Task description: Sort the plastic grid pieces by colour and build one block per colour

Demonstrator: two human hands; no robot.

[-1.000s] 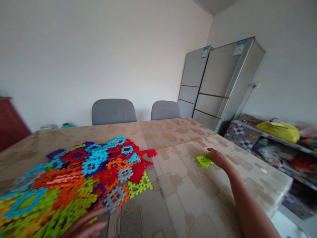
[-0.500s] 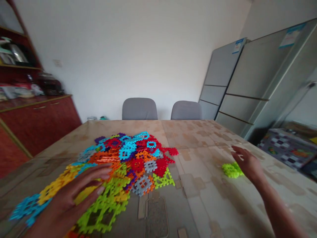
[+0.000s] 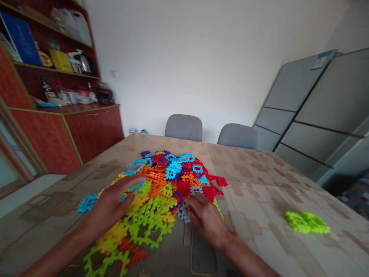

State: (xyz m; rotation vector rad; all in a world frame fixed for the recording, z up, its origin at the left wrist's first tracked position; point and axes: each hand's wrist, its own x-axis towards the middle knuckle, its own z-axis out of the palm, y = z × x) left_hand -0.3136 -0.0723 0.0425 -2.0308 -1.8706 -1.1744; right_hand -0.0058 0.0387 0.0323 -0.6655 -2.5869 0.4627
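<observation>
A heap of flat plastic interlocking building pieces (image 3: 157,204) with notched edges lies on the table, in lime green, yellow, orange, red, blue, purple and grey. My left hand (image 3: 117,198) hovers at the heap's left side, thumb and fingers apart with nothing between them. On the near right side of the heap is my right hand (image 3: 206,215), its fingers stretched over a grey piece (image 3: 183,212) and partly covering it. No piece is seen held in it. Away to the right, a small lime-green cluster of pieces (image 3: 306,222) sits by itself.
The patterned tabletop (image 3: 253,184) spreads around the heap. Two grey chairs (image 3: 183,127) stand at its far edge. A red-brown cabinet (image 3: 95,130) with shelves is on the left, and a grey refrigerator (image 3: 271,92) on the right.
My right hand has left the lime-green cluster and come across to the heap. My left hand stays open over the heap's left side. The view has turned left.
</observation>
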